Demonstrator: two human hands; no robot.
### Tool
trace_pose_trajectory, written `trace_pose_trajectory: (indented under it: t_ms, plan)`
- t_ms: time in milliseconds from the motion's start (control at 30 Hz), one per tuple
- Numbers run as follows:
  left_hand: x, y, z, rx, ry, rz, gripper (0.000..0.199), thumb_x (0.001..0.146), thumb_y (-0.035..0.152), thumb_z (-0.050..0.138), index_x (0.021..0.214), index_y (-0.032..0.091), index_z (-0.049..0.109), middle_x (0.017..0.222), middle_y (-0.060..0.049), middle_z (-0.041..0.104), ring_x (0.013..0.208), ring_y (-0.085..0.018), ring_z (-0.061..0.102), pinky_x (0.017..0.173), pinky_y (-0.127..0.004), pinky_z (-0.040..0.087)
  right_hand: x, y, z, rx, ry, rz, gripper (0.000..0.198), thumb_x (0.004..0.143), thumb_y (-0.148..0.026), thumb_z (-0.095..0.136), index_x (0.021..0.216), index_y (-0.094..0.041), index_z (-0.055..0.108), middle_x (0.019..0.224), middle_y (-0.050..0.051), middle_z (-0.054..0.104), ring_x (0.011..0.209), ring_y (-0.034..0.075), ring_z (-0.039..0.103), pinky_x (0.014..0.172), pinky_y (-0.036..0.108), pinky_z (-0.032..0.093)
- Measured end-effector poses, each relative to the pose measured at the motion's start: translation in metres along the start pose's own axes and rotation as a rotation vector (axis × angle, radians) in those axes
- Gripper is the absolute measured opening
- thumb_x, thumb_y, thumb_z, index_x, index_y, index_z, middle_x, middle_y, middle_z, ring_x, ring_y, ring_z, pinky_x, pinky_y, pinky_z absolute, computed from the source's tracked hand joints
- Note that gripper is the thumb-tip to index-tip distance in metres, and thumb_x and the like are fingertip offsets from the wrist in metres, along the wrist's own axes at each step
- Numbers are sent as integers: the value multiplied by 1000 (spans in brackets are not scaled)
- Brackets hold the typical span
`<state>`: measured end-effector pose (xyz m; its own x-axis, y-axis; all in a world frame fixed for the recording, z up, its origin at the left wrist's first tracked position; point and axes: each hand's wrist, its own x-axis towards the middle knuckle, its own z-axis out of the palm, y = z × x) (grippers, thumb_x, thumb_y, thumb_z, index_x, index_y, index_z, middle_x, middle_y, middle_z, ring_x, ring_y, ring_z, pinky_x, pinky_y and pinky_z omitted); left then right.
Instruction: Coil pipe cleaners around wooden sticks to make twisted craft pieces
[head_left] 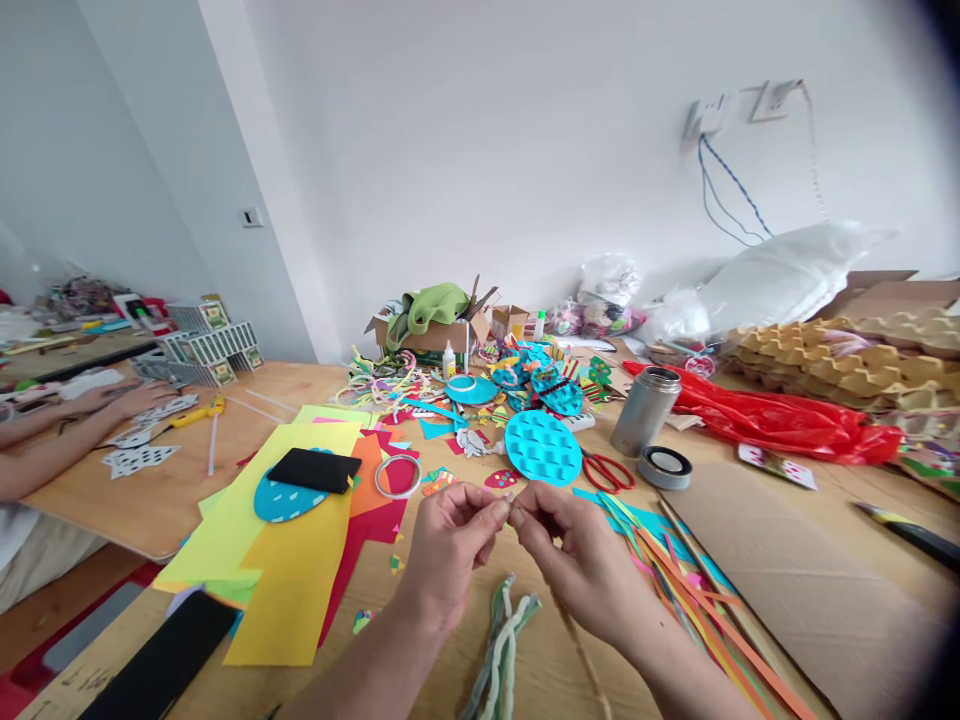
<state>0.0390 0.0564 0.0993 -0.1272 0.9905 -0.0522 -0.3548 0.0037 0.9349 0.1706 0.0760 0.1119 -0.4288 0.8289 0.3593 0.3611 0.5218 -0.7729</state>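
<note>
My left hand and my right hand meet above the table, thumbs and forefingers pinched together. A tiny pale piece shows between the fingertips; its kind is too small to tell. From beneath my right hand a brown twine runs down to the bottom edge. Below the hands lies a bundle of green and white yarn strands. Just beyond them are a blue oval card with raised patches, a small red spotted oval and red-handled scissors.
Coloured paper, a black phone and a tape ring lie left. Rightward are paper strips, a steel flask, its lid, cardboard and a cutter. Another person's hand is far left.
</note>
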Motion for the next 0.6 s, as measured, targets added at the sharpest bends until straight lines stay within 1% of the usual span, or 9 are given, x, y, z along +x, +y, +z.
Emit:
trace_pose_trajectory:
  t_ms: [133,233,367,500,600]
  plan:
    - [2,1,-1,-64,-19,-32,24,62,31,74,63,14,57,43,7,43,38,-2,31,39,-19,18,2,1,2,156,-33,51,27,89,-34,43,72,-16,54,59,-2,48,51,10,43,45,20,33]
    - [6,2,-3,-129,-52,-103,24,61,30,75,66,15,57,44,7,45,36,-2,32,38,-18,15,4,0,2,192,-19,99,29,88,-37,44,71,-16,54,58,-2,48,49,10,42,44,20,33]
    - [10,0,-5,-215,-70,-195,26,61,28,76,78,16,61,46,8,47,34,-1,32,36,-17,12,4,-1,2,90,36,81,26,87,-34,46,71,-16,57,58,-1,51,53,12,45,47,22,35]
    - [10,-4,-7,-244,-82,-228,22,62,27,75,73,13,62,45,7,45,34,0,33,35,-16,11,2,1,3,-12,54,42,17,87,-28,47,80,-17,59,66,1,60,58,14,53,52,23,39]
    - [10,-6,-7,-254,-82,-221,20,64,28,75,69,13,62,46,6,46,34,0,35,34,-16,11,0,4,5,-116,91,-17,14,87,-24,47,81,-18,58,71,2,62,62,15,56,55,24,40]
